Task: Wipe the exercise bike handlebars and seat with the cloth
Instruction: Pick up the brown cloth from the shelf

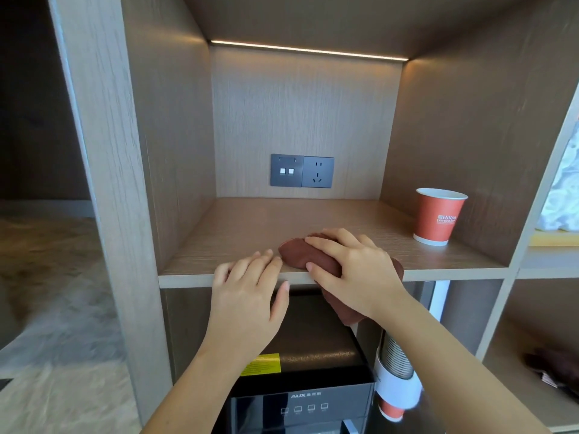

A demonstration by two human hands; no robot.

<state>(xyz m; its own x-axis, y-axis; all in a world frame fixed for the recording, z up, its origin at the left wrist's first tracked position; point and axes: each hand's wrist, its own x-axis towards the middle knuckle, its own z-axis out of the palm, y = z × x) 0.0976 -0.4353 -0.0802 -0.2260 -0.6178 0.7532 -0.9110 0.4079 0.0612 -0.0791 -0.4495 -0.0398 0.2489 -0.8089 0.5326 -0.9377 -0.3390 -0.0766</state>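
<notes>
A person's right hand (351, 264) closes over a brown cloth (300, 253) bunched at the front edge of a wooden shelf (250, 227), one corner drooping over, while the left hand (247, 292) rests open beside it; soft and light, the cloth looks best gathered whole.

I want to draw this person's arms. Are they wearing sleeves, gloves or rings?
No. The left hand and the right hand are bare, with no gloves, rings or watch to see. Both forearms are bare too; no sleeve shows anywhere in view.
</notes>
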